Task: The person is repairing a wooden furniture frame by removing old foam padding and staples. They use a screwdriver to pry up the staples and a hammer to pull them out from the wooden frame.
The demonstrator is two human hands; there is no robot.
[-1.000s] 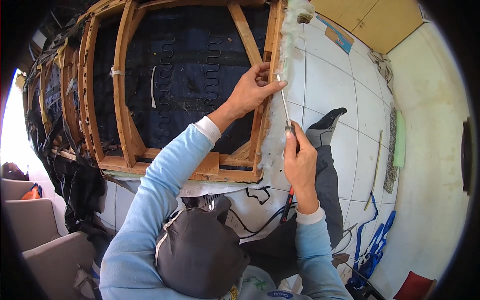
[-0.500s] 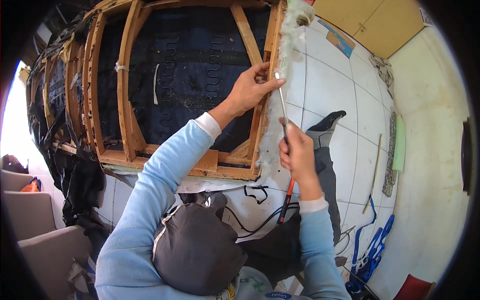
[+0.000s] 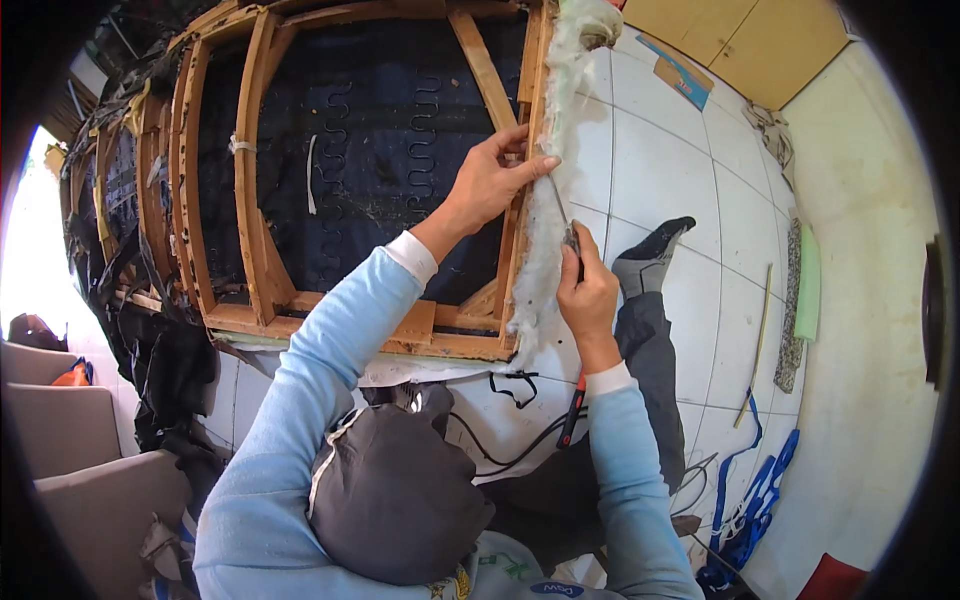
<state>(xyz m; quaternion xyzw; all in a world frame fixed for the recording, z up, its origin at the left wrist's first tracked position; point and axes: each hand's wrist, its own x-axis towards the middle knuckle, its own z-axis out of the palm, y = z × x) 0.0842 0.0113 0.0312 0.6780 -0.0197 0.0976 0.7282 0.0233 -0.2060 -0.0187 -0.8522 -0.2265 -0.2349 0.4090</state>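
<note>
A wooden furniture frame (image 3: 365,338) with a dark cloth backing (image 3: 380,110) and zigzag springs lies tipped before me. My left hand (image 3: 488,185) wraps its fingers over the frame's right rail, the thumb lying across the outer edge. In my right hand (image 3: 588,295) is a screwdriver-like tool (image 3: 558,200) with a thin metal shaft and dark handle, closed in my fist. Its shaft slants up toward my left thumb, against the white padding (image 3: 540,260) along the rail. The tip is hidden near the thumb.
A red-and-black handle (image 3: 572,415) lies near my right forearm, with a black cord (image 3: 500,465). My outstretched leg (image 3: 645,350) rests on the white tiles. Blue straps (image 3: 765,500) lie at the right, beige seats (image 3: 110,500) at the left, a cabinet (image 3: 740,45) far right.
My right hand has shifted up slightly, and the tool's tip now disappears by my left thumb. The left hand keeps its hold on the rail. The view has moved slightly.
</note>
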